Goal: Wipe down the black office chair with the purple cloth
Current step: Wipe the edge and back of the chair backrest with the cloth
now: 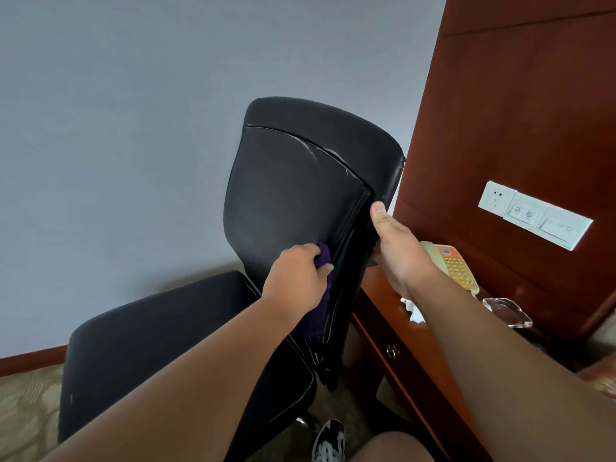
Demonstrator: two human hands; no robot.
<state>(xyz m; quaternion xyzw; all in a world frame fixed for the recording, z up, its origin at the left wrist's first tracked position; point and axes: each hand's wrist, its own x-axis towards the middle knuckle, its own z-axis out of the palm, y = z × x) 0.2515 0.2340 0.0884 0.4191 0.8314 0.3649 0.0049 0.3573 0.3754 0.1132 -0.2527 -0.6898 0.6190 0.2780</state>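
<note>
Closest in, a sneaker (328,441) poked out by the chair base. Left hand (296,281) had its fingers curled round the purple cloth (316,315), pressing it on the lower right edge of the black office chair (286,188) backrest. Right hand (396,248) gripped that same edge a bit higher, thumb up. Further back sat a wooden desk (383,315) with a phone (456,265), then wall sockets (533,215).

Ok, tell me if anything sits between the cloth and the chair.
Nothing visible does. The left hand presses the cloth straight onto the chair, low on its back. The right hand grips the back's edge higher up, clear of the cloth.
</note>
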